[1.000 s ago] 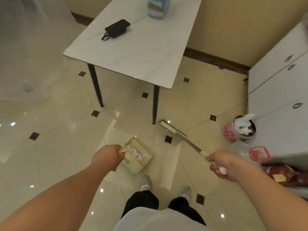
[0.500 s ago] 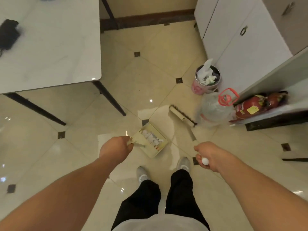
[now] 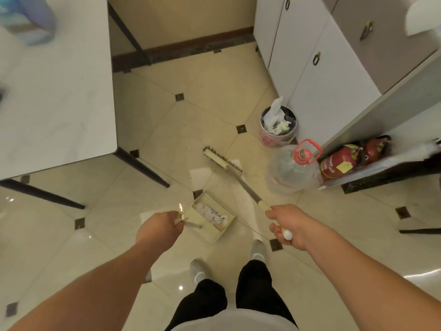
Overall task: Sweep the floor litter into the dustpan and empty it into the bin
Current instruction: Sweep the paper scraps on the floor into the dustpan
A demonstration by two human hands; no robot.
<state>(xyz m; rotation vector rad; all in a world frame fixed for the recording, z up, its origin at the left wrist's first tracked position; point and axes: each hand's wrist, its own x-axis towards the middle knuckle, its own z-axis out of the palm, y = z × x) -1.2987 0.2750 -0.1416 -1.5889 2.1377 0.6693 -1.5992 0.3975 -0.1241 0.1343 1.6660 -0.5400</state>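
My left hand [image 3: 160,225] grips the handle of a cream dustpan [image 3: 211,231], which holds several white paper scraps [image 3: 213,214] and hangs just in front of my feet. My right hand [image 3: 287,223] grips the handle of a long broom [image 3: 224,162] whose cream brush head points away toward the wall. A small pink bin [image 3: 278,136] with white tissue in it stands on the floor by the white cabinet, beyond and to the right of the broom head.
A white marble table [image 3: 55,87] with dark legs fills the left. White cabinets [image 3: 322,75] line the right. A clear plastic water jug [image 3: 291,170] with a red cap and a red fire extinguisher [image 3: 341,163] sit beside the bin. Tiled floor [image 3: 191,111] lies open ahead.
My view has turned right and moved nearer the bin, which now lies closer ahead. Both hands keep their grips on dustpan and broom.
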